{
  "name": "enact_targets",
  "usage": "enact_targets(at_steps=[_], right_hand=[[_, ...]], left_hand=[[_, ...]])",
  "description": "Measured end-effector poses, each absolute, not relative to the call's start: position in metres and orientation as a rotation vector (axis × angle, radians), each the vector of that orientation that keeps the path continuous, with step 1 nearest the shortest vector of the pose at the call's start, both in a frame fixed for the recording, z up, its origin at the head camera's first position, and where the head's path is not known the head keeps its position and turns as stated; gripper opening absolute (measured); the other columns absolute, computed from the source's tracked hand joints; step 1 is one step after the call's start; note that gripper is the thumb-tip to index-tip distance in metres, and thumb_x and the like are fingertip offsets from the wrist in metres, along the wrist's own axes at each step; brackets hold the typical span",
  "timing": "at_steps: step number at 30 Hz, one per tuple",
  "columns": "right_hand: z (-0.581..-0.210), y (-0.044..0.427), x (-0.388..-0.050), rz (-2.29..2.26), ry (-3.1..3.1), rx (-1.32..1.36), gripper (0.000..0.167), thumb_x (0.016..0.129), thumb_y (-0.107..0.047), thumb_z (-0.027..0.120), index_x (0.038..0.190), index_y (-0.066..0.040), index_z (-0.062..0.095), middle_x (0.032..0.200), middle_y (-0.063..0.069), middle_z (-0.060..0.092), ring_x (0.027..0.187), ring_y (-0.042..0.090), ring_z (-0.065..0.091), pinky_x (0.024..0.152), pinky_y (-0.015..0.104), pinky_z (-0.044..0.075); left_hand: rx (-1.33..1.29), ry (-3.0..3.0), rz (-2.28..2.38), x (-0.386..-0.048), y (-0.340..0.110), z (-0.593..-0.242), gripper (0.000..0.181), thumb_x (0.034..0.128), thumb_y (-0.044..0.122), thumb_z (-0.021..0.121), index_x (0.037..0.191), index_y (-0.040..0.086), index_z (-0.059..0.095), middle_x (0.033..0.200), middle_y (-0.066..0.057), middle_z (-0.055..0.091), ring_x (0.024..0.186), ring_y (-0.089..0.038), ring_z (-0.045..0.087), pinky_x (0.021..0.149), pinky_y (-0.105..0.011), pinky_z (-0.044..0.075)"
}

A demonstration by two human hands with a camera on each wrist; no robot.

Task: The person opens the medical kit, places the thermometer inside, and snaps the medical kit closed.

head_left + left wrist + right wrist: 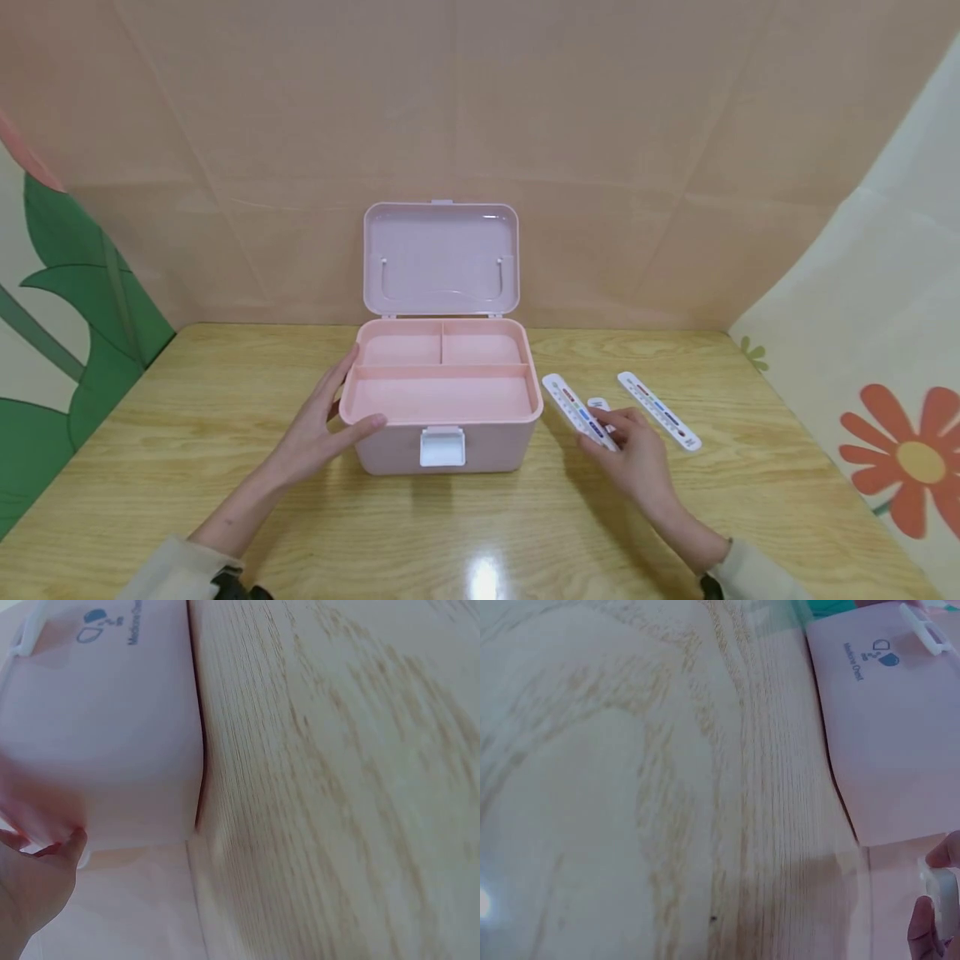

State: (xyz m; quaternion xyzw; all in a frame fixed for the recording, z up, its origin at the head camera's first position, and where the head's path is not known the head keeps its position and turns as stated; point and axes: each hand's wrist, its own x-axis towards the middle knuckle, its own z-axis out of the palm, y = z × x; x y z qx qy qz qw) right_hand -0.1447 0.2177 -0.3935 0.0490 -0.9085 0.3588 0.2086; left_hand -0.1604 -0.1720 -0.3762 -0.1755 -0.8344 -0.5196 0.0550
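Observation:
A pink medicine box (442, 450) stands on the table with its lid (442, 258) raised and a divided tray (438, 396) inside its top. My left hand (322, 433) holds the box's left side, thumb over the front rim and fingers along the outer wall. To the right of the box, my right hand (633, 458) pinches a white strip thermometer (570, 400) with a coloured scale, tilted above the table. A second strip thermometer (660, 412) lies flat right of that hand. Behind the fingers, the end of another white strip (598, 403) shows; the rest is hidden.
The wooden table (187, 417) carries everything. A peach cloth backdrop (600, 167) rises behind the box, close to the lid. Cloth with printed flowers (918, 458) hangs at the right, and printed green leaves (90, 258) show at the left. A white latch (442, 448) hangs on the box front.

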Motion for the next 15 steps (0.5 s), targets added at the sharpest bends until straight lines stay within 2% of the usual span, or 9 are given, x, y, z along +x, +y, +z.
enact_targets(at_steps=[15], right_hand=[[-0.383,0.216,-0.144,1.228,-2.499,0.01,0.04,0.075,-0.008,0.079,0.112,0.002,0.069,0.099,0.016,0.063,0.075,0.0,0.052,0.062,0.012,0.045]], left_hand=[[-0.531,-2.531,-1.584,-0.16,-0.172,-0.376,0.089,0.0868,0.025,0.069,0.155,0.023,0.012,0.159,-0.012,0.015,0.141,-0.035,0.025,0.106,-0.062,0.032]])
